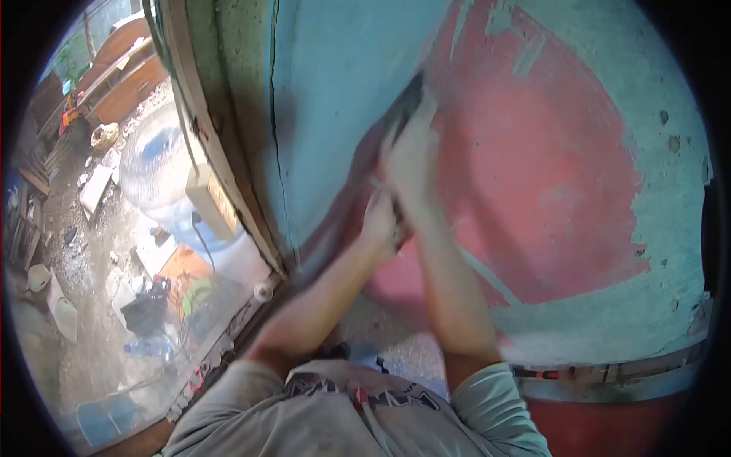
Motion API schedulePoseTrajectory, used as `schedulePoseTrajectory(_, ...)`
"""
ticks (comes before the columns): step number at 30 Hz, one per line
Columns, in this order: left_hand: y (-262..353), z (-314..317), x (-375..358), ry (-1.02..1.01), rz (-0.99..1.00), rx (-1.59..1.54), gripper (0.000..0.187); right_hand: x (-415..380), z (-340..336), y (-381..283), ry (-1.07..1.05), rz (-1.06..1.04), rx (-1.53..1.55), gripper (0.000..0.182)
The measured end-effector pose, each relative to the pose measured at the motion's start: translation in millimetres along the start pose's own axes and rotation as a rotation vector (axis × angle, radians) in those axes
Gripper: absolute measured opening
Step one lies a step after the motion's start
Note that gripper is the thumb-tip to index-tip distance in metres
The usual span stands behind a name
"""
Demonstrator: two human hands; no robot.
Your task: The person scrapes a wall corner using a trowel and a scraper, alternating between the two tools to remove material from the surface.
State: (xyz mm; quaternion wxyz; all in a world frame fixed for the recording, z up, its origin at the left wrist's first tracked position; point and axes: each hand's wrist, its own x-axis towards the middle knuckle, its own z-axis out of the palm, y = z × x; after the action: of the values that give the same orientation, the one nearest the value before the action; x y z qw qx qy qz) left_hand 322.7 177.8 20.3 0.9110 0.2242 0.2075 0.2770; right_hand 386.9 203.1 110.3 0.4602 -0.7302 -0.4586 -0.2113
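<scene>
My right hand [411, 152] is raised against the wall, its fingers closed on a dark tool [411, 95] that is blurred by motion. The tool's tip is near the upper left edge of a large red painted patch [533, 167] on the light blue wall [343, 61]. Just below and to the left, my left hand [383, 221] is closed close to the right wrist. What it holds is too blurred to make out. Dark shadows of the arms fall on the wall beside both hands.
A wooden frame [205, 114] borders an opening on the left. Beyond it, the littered ground holds a large clear plastic container [156, 164], wooden furniture [129, 84] and a blue bin [106, 419]. A ledge [609, 388] runs along the lower right wall.
</scene>
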Motion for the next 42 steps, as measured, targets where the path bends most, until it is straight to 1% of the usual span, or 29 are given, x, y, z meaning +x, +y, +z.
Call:
schedulePoseTrajectory(1, -23.9, -40.4, -0.6, 0.036, -0.07, -0.004, 0.036, -46.5, 15.6, 9.1, -0.164, 0.23, -0.004, 0.06)
schedulePoseTrajectory(2, -47.8, -80.8, -1.5, 0.073, -0.139, -0.011, 0.04, -85.3, 39.3, 33.7, -0.126, 0.167, 0.118, 0.061)
schedulePoseTrajectory(3, -73.5, -112.8, -4.0, 0.195, -0.258, -0.011, 0.041, -125.7, 70.8, 67.7, -0.11, 0.075, 0.048, 0.061)
schedulePoseTrajectory(4, -93.6, -132.8, -10.9, 0.188, -0.335, -0.127, 0.041, -163.7, 91.3, 104.6, -0.313, 0.18, -0.013, 0.062)
schedulePoseTrajectory(5, -110.8, -150.8, -21.1, 0.181, -0.415, -0.234, 0.041, -185.1, 88.6, 105.5, -0.436, 0.279, -0.057, 0.063)
schedulePoseTrajectory(6, -129.7, -167.8, -31.2, 0.18, -0.37, -0.206, 0.041, -205.7, 85.1, 104.9, -0.565, 0.371, -0.112, 0.063)
schedulePoseTrajectory(8, -128.1, -150.1, -12.3, 0.115, -0.295, -0.143, 0.039, -204.7, 64.1, 89.0, -0.567, 0.432, -0.127, 0.064)
schedulePoseTrajectory(11, -76.8, -86.1, -36.8, 0.092, -0.306, -0.027, 0.036, -128.6, 18.4, 45.8, -0.151, 0.079, 0.027, 0.063)
schedulePoseTrajectory(14, -16.4, 2.6, -31.6, -0.091, -0.106, 0.048, 0.034, -28.4, -37.9, -15.0, -0.116, 0.066, -0.025, 0.063)
schedulePoseTrajectory(16, 2.4, 22.0, -17.1, -0.168, -0.089, 0.018, 0.035, -1.1, -33.9, -16.2, -0.098, 0.042, -0.067, 0.066)
schedulePoseTrajectory(17, -3.4, 8.9, 2.7, -0.233, -0.118, -0.021, 0.035, 4.9, -26.0, -10.5, -0.113, 0.059, -0.079, 0.066)
schedulePoseTrajectory(18, -9.7, -7.4, 8.9, -0.154, -0.154, 0.001, 0.036, 7.9, -17.9, -6.3, -0.122, 0.074, -0.087, 0.066)
schedulePoseTrajectory(19, -15.6, -23.5, 15.0, -0.075, -0.191, 0.02, 0.036, -11.4, -11.1, -8.4, -0.229, 0.247, -0.083, 0.062)
schedulePoseTrajectory(20, -28.9, -45.3, 3.6, 0.141, -0.226, 0.093, 0.036, -44.0, 6.2, -3.2, -0.249, 0.306, -0.159, 0.07)
schedulePoseTrajectory(21, -57.1, -82.1, 11.3, 0.199, -0.261, -0.095, 0.037, -81.0, 28.5, 18.0, -0.35, 0.39, -0.13, 0.07)
schedulePoseTrajectory(22, -89.8, -133.8, 11.9, 0.17, -0.239, -0.069, 0.037, -117.5, 50.4, 38.2, -0.453, 0.476, -0.109, 0.071)
schedulePoseTrajectory(23, -99.6, -160.1, -3.6, 0.156, -0.347, -0.074, 0.039, -153.5, 72.2, 58.3, -0.556, 0.559, -0.096, 0.071)
schedulePoseTrajectory(25, -156.8, -206.9, -12.1, 0.222, -0.354, -0.332, 0.038, -224.8, 107.7, 112.3, -0.786, 0.5, -0.189, 0.07)
schedulePoseTrajectory(26, -155.6, -210.1, -27.9, 0.162, -0.331, -0.315, 0.037, -254.7, 112.6, 113.9, -0.654, 0.412, -0.19, 0.079)
schedulePoseTrajectory(27, -143.1, -200.5, -34.4, 0.087, -0.298, -0.307, 0.036, -260.6, 105.0, 104.0, -0.605, 0.401, -0.174, 0.076)
schedulePoseTrajectory(28, -125.5, -190.2, -46.9, -0.015, -0.27, -0.225, 0.033, -241.0, 83.2, 82.1, -0.605, 0.47, -0.144, 0.074)
schedulePoseTrajectory(30, -130.8, -192.6, -31.5, 0.029, -0.291, -0.1, 0.035, -167.7, 32.1, 24.2, -0.729, 0.719, -0.14, 0.069)
schedulePoseTrajectory(31, -107.1, -154.6, -32.7, 0.009, -0.255, -0.026, 0.036, -151.0, 24.3, 25.7, -0.52, 0.56, -0.079, 0.067)
schedulePoseTrajectory(32, -82.9, -121.3, -33.0, 0.016, -0.264, 0.032, 0.037, -137.2, 13.8, 24.5, -0.274, 0.3, -0.01, 0.065)
schedulePoseTrajectory(34, -51.5, -60.6, -22.4, -0.114, -0.08, 0.088, 0.034, -84.0, -5.8, 11.8, -0.096, 0.111, -0.016, 0.061)
schedulePoseTrajectory(36, -27.4, -27.5, -9.0, -0.14, -0.117, 0.037, 0.034, -44.0, -18.1, -8.1, -0.145, 0.175, -0.07, 0.061)
schedulePoseTrajectory(38, -45.0, -43.4, 12.5, -0.005, -0.158, 0.001, 0.034, -20.0, -17.1, -16.9, -0.297, 0.36, -0.168, 0.062)
schedulePoseTrajectory(40, -49.8, -63.0, 17.2, 0.251, -0.234, -0.093, 0.033, -76.3, 31.9, 25.7, -0.264, 0.333, -0.182, 0.065)
schedulePoseTrajectory(42, -74.7, -113.6, 9.7, 0.244, -0.203, -0.026, 0.036, -134.2, 68.5, 59.9, -0.376, 0.41, -0.18, 0.07)
